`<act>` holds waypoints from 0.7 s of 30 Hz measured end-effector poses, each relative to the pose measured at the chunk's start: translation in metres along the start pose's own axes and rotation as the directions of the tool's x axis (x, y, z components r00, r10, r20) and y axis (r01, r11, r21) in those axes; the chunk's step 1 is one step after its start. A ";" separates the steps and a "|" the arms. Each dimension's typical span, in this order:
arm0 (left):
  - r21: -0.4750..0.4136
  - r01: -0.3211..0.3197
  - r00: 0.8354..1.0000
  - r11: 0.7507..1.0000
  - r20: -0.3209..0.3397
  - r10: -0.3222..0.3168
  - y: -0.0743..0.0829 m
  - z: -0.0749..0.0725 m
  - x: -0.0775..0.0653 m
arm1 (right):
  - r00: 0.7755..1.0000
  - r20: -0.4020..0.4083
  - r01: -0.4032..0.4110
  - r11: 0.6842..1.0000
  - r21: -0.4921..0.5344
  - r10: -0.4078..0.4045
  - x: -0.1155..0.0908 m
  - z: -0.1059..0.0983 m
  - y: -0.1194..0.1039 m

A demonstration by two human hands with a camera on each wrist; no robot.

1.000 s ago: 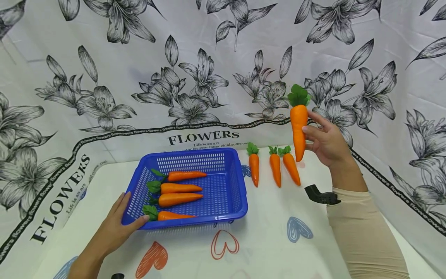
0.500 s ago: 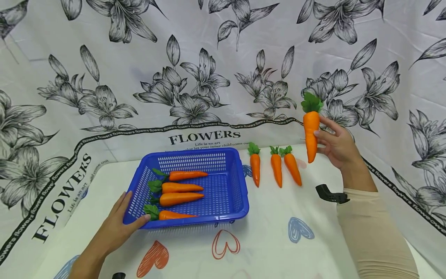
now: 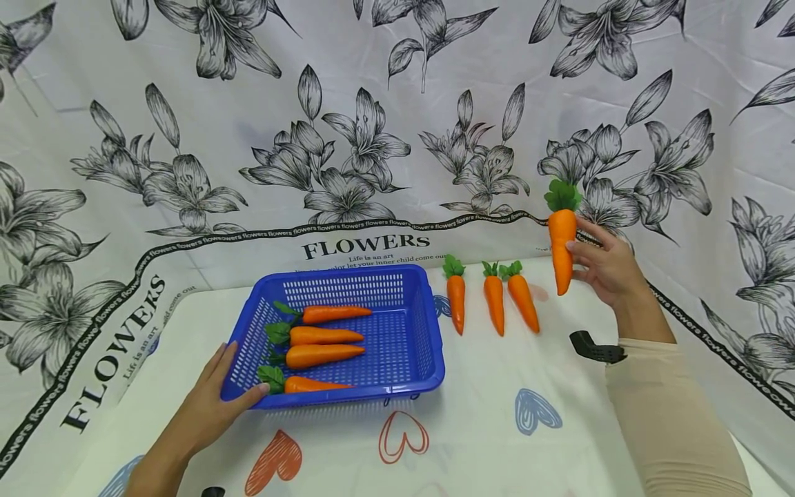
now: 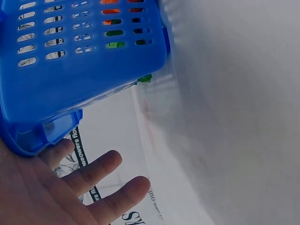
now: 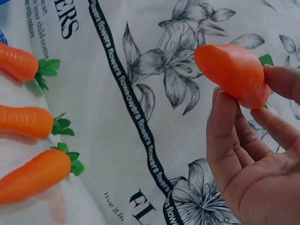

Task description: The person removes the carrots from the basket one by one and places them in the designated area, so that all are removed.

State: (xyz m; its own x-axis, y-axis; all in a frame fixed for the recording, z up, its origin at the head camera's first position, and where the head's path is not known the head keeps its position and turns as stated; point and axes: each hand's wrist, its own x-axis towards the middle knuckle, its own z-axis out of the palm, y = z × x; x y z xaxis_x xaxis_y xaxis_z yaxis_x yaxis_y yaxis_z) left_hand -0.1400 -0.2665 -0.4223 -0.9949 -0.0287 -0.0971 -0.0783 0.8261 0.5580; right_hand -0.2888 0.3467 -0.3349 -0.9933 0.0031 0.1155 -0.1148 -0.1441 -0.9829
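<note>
My right hand [image 3: 609, 266] pinches a carrot [image 3: 562, 245] between thumb and fingers. The carrot hangs upright above the table's right side, green leaves on top, tip down; in the right wrist view its orange tip [image 5: 225, 68] points toward the camera. My left hand [image 3: 208, 397] holds the front left corner of a blue plastic basket [image 3: 397, 388], thumb on the front rim and fingers along the left side. Several carrots [image 3: 326, 336] lie inside the basket, leaves to the left. In the left wrist view, some fingers [image 4: 101, 171] extend past the basket's underside.
Three carrots [image 3: 456, 304] lie apart on the white tablecloth [image 3: 472, 414], right of the basket, leaves toward the back. Behind the table hangs a flower-printed cloth [image 3: 373, 172]. A black wrist mount [image 3: 596, 348] sits at the right sleeve.
My right hand has moved right and then slightly down with the carrot, away from the three carrots on the table. The left hand and basket stay in place.
</note>
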 end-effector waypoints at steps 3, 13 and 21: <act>-0.001 0.001 1.000 1.000 0.001 -0.001 0.000 0.000 0.000 | 1.000 -0.005 -0.009 1.000 -0.022 0.009 0.002 -0.005 0.004; -0.006 -0.006 1.000 1.000 -0.003 0.006 -0.001 0.000 0.000 | 0.994 -0.071 -0.088 0.991 -0.098 0.081 0.008 -0.022 0.023; 0.003 -0.002 1.000 1.000 -0.003 0.002 -0.001 0.001 0.000 | 0.990 -0.092 -0.116 0.987 -0.115 0.105 0.013 -0.029 0.039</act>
State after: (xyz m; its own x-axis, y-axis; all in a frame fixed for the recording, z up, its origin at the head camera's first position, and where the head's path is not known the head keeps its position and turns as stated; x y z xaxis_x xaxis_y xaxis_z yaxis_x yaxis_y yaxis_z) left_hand -0.1395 -0.2670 -0.4235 -0.9952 -0.0285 -0.0934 -0.0759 0.8280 0.5555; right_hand -0.3066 0.3700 -0.3756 -0.9969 0.0792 -0.0022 -0.0001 -0.0284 -0.9996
